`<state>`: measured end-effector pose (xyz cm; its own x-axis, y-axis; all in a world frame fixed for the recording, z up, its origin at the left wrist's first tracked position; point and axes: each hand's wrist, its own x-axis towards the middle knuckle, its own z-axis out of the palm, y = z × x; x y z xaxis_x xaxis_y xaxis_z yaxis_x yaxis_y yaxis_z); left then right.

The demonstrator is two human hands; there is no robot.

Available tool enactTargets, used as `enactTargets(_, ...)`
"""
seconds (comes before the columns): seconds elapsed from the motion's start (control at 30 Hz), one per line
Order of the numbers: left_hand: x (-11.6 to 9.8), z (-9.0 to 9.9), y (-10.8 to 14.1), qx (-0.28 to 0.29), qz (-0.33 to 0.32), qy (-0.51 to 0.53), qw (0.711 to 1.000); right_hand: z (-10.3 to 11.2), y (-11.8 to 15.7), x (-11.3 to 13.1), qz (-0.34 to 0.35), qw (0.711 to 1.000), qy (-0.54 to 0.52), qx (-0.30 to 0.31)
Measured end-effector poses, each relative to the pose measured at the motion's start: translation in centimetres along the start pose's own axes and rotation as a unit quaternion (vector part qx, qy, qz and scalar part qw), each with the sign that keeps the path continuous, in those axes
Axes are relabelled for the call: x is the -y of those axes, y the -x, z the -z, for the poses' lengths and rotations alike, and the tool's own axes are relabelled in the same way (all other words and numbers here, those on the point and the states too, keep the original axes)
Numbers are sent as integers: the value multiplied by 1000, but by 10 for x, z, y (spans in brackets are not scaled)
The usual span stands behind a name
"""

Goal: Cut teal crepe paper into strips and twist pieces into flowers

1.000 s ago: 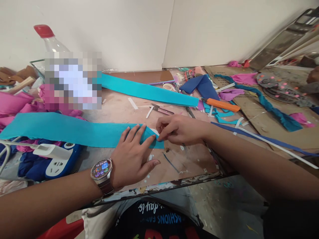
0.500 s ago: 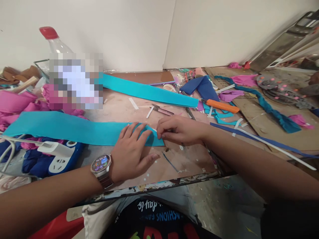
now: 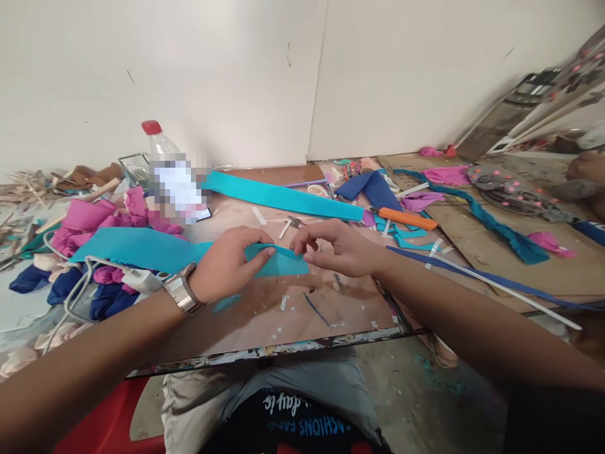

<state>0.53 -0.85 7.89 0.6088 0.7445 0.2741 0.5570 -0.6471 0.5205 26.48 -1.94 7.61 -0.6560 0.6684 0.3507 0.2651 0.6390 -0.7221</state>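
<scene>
A long turquoise fabric strip lies along the near part of the table. My left hand pinches its far edge between thumb and fingers, lifting a narrow fold there. Close to the strip's right end is my right hand, with its thumb and fingers curled near the same edge; whether it grips the fabric is not clear. A second turquoise strip stretches across the table behind my hands.
An orange-handled cutter and a folded navy strip lie right of centre. At the left are pink fabric bundles, a white plug and a red-capped bottle. Cardboard holds fabric pieces at the right.
My left hand has gone from lying flat with spread fingers to pinching the strip's far edge, which is now raised in a fold. The view has shifted; my right hand remains near the strip's right end.
</scene>
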Motion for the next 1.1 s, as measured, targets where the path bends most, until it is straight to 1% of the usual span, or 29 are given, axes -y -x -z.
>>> enactTargets(0.07,-4,5,-1,-34,-15,-15,999,-6,-5,6,-59,996,10,-61)
enactTargets(0.13,-7,9,-2,-62,-32,-25,997,-11,-12,11,-82,992,53,-85)
enactTargets(0.2,-9,12,-2,-83,-40,-28,995,-14,-19,14,-72,987,111,-93)
enactTargets(0.27,-8,15,-2,-93,-37,-24,995,-15,-26,15,-46,981,157,-106)
enactTargets(0.37,-3,19,1,-99,-25,-9,995,-14,-33,15,-13,976,185,-112)
enactTargets(0.43,1,20,4,-104,-21,1,994,-15,-35,13,-18,977,177,-120)
enactTargets(0.53,6,18,8,-101,-32,16,994,-21,-34,10,-51,978,138,-145)
enactTargets(0.6,9,16,11,-94,-38,24,995,-24,-31,6,-49,981,111,-149)
enactTargets(0.7,12,13,15,-91,-46,40,994,-28,-26,-4,-38,988,73,-134)
enactTargets(0.77,15,11,17,-100,-58,40,993,-29,-22,-12,-42,990,68,-117)
enactTargets(0.83,17,9,18,-115,-73,24,990,-31,-19,-19,-41,990,67,-116)
enactTargets(1.0,21,5,21,-158,-121,-44,979,-38,-15,-27,-32,983,62,-170)
enactTargets(1.1,24,2,21,-172,-130,-56,975,-42,-15,-29,-41,977,53,-201)
